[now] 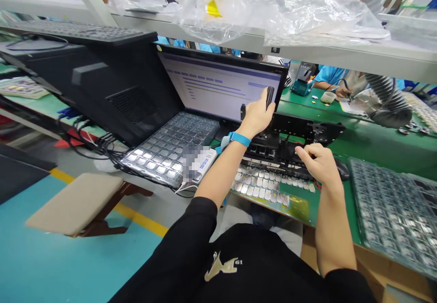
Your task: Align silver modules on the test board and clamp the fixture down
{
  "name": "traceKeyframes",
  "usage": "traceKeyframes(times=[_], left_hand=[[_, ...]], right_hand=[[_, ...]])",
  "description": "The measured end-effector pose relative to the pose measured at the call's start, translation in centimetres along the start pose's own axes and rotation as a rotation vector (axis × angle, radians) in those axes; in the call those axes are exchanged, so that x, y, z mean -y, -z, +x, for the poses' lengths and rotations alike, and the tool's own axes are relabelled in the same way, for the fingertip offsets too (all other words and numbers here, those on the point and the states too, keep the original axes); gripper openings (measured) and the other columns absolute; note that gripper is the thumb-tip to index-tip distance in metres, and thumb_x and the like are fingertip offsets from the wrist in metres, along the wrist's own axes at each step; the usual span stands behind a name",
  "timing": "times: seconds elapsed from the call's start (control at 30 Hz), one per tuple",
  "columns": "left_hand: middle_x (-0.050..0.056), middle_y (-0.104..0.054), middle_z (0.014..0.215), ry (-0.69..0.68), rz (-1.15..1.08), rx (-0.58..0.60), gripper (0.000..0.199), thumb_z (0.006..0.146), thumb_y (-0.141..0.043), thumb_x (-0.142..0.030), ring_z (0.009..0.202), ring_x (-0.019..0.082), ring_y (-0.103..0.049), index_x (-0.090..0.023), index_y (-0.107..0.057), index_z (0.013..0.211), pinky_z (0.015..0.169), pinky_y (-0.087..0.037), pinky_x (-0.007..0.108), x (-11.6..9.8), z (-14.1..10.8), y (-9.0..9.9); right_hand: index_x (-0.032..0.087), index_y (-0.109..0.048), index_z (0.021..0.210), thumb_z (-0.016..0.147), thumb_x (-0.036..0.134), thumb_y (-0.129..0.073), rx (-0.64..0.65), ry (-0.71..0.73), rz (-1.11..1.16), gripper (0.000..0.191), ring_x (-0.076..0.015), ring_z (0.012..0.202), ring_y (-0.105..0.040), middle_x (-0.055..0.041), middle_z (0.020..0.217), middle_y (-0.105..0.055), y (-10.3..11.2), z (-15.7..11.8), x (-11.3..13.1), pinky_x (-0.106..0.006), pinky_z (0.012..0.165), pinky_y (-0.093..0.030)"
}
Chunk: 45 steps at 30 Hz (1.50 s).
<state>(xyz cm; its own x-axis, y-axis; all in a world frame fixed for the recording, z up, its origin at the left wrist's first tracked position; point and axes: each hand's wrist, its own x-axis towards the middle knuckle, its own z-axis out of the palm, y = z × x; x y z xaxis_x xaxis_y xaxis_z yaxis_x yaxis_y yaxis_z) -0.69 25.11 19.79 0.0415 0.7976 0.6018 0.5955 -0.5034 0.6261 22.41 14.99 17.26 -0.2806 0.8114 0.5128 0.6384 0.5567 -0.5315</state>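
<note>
In the head view my left hand [257,114], with a blue strap round its wrist, is closed round an upright black handle [270,94] in front of the monitor. Below it stands a black fixture [273,155] with a tilted black plate [322,132] at its back. My right hand [319,162] is at the right end of this fixture, fingers curled and thumb stretched to the left. Whatever its fingers may hold is hidden. Rows of small silvery pieces [261,187] lie on the green bench [344,146] in front of the fixture.
Left of the fixture are a monitor [218,87], a clear tray stack [160,146] and a white box [205,164]. At right are a black mouse [342,170], another clear tray [392,212] and a grey hose [387,100]. Plastic bags [321,14] lie on the shelf above.
</note>
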Motion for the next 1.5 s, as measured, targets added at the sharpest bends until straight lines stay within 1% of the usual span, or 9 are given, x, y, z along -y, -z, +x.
traceKeyframes(times=[0.13, 0.23, 0.37, 0.5, 0.73, 1.03, 1.23, 1.37, 1.5], left_hand=[[0.012, -0.065, 0.131, 0.050, 0.127, 0.077, 0.048, 0.099, -0.047, -0.035, 0.134, 0.030, -0.053, -0.018, -0.046, 0.144, 0.121, -0.022, 0.056, -0.3, -2.1, 0.9], [0.011, -0.050, 0.150, 0.016, 0.096, 0.035, 0.045, 0.099, -0.050, -0.042, 0.146, 0.029, -0.038, -0.019, -0.053, 0.138, 0.124, -0.023, 0.050, -0.4, -5.7, 2.4], [0.009, -0.061, 0.134, 0.110, 0.016, -0.265, 0.032, 0.102, -0.043, -0.035, 0.127, 0.020, -0.056, -0.020, -0.062, 0.124, 0.109, -0.044, 0.036, 1.4, -12.3, 3.4], [0.009, -0.067, 0.119, 0.340, 0.162, -0.079, 0.024, 0.098, -0.052, -0.028, 0.113, 0.021, -0.062, -0.018, -0.066, 0.115, 0.101, -0.048, 0.035, 4.2, -16.1, 1.6], [0.007, -0.065, 0.113, 0.383, 0.300, 0.014, 0.016, 0.095, -0.059, -0.032, 0.103, 0.026, -0.059, -0.023, -0.070, 0.103, 0.092, -0.046, 0.042, 5.7, -15.5, -1.2], [0.013, -0.064, 0.104, 0.347, 0.262, -0.027, 0.015, 0.090, -0.065, -0.028, 0.096, 0.028, -0.059, -0.021, -0.069, 0.103, 0.080, -0.046, 0.043, 7.2, -15.0, -2.2], [0.007, -0.064, 0.099, 0.287, 0.173, -0.067, 0.028, 0.093, -0.061, -0.022, 0.090, 0.019, -0.061, -0.022, -0.061, 0.121, 0.082, -0.053, 0.037, 8.1, -14.2, -3.1], [0.007, -0.064, 0.093, 0.177, 0.050, -0.072, 0.026, 0.089, -0.063, -0.011, 0.086, 0.022, -0.065, -0.022, -0.067, 0.111, 0.077, -0.056, 0.036, 8.2, -14.9, 0.0], [0.002, -0.062, 0.093, 0.144, -0.058, -0.094, 0.017, 0.094, -0.059, -0.018, 0.079, 0.014, -0.066, -0.026, -0.066, 0.107, 0.072, -0.058, 0.027, 9.6, -15.8, 7.6]], right_hand=[[0.020, -0.034, 0.052, 0.094, 0.049, -0.053, 0.012, -0.004, -0.013, 0.055, -0.0129, 0.057, -0.041, 0.0016, 0.049, -0.040, 0.3, 0.3, 0.0, -0.030, 0.062, -0.034], [0.020, -0.040, 0.054, 0.096, 0.044, -0.053, 0.081, 0.028, -0.117, 0.050, -0.0132, 0.057, -0.042, 0.0017, 0.050, -0.043, 0.8, -0.5, 1.4, -0.031, 0.068, -0.036], [0.021, -0.064, 0.081, 0.100, 0.038, -0.050, 0.326, 0.136, -0.193, 0.029, -0.0158, 0.071, -0.057, -0.0016, 0.075, -0.067, -0.4, -3.0, 4.3, -0.034, 0.083, -0.037], [0.021, -0.067, 0.106, 0.101, 0.031, -0.042, 0.213, 0.038, -0.138, 0.027, -0.0215, 0.096, -0.060, -0.0082, 0.103, -0.070, -5.5, -3.7, 3.4, -0.036, 0.087, -0.038], [0.020, -0.071, 0.111, 0.095, 0.040, -0.050, -0.033, -0.208, -0.400, 0.034, -0.0273, 0.102, -0.050, -0.0128, 0.110, -0.063, -13.1, -2.1, -2.2, -0.042, 0.089, -0.034], [0.015, -0.071, 0.088, 0.087, 0.041, -0.054, -0.160, -0.242, -0.505, 0.031, -0.0279, 0.092, -0.050, -0.0145, 0.094, -0.060, -14.1, -1.8, -4.2, -0.045, 0.083, -0.036], [0.016, -0.069, 0.081, 0.081, 0.040, -0.060, -0.276, -0.229, -0.375, 0.025, -0.0257, 0.085, -0.057, -0.0099, 0.084, -0.062, -14.0, -1.7, -5.2, -0.043, 0.083, -0.043], [0.018, -0.069, 0.080, 0.082, 0.033, -0.061, -0.394, -0.211, -0.243, 0.017, -0.0232, 0.083, -0.060, -0.0068, 0.080, -0.063, -14.0, -2.0, -4.8, -0.040, 0.083, -0.048], [0.020, -0.068, 0.081, 0.086, 0.032, -0.063, -0.528, -0.188, -0.149, 0.014, -0.0238, 0.089, -0.062, -0.0069, 0.085, -0.064, -14.7, -3.4, -0.9, -0.043, 0.086, -0.050]])
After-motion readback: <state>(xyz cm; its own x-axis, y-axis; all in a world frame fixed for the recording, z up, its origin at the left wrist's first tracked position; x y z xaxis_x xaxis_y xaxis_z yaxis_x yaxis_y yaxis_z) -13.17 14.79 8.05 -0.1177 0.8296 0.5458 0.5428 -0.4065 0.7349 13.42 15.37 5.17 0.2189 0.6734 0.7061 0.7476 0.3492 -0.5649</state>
